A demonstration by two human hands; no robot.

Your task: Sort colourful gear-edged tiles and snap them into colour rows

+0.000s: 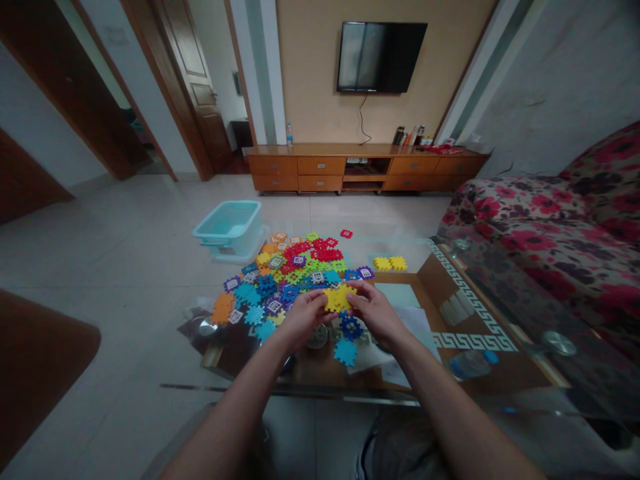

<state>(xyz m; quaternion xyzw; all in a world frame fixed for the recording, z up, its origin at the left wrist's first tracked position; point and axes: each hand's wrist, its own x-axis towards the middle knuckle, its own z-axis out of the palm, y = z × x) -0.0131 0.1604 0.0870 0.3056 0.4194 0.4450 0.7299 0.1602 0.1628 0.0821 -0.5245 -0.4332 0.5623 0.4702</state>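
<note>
Both hands meet over the near middle of the glass table, gripping yellow interlocking tiles [338, 298] with notched edges. My left hand [304, 315] pinches the left side, and my right hand [374, 308] pinches the right side. Whether the yellow piece is one tile or two joined ones I cannot tell. Just below lie a dark blue tile [351, 327] and a light blue tile [345, 352]. A heap of tiles in several colours, among them red tiles [327, 252], spreads left of and beyond the hands. Two yellow tiles [390, 263] lie apart at the far right.
A turquoise plastic bin [231, 223] stands at the table's far left corner. White papers [417, 333] are by my right forearm, with a blue-capped bottle [473, 364] farther right. A floral sofa [540, 213] is on the right, and a wooden TV cabinet [320, 172] stands ahead.
</note>
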